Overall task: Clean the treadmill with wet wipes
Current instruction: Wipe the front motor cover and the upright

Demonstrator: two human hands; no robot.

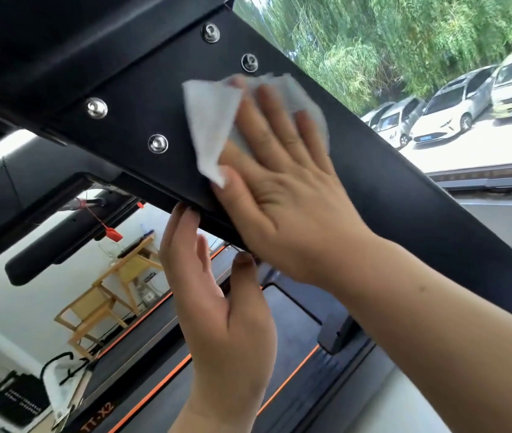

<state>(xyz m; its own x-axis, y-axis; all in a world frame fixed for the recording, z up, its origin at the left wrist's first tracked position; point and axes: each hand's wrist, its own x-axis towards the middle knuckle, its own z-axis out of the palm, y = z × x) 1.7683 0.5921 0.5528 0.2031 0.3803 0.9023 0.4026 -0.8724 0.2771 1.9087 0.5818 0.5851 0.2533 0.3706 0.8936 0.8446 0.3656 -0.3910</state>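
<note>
Wet wipe (208, 126) centre frame, pressed flat on treadmill upright (404, 198) by right hand (279, 189), fingers straight. Left hand (217, 307) below, fingers straight, touching upright's edge. Likely limp, damp, bunches easily: hold by flat-palm pressure.

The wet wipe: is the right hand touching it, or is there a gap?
Touching. The head view shows the right hand flat on the wet wipe, straight fingers pressing it against the black treadmill frame.
</note>
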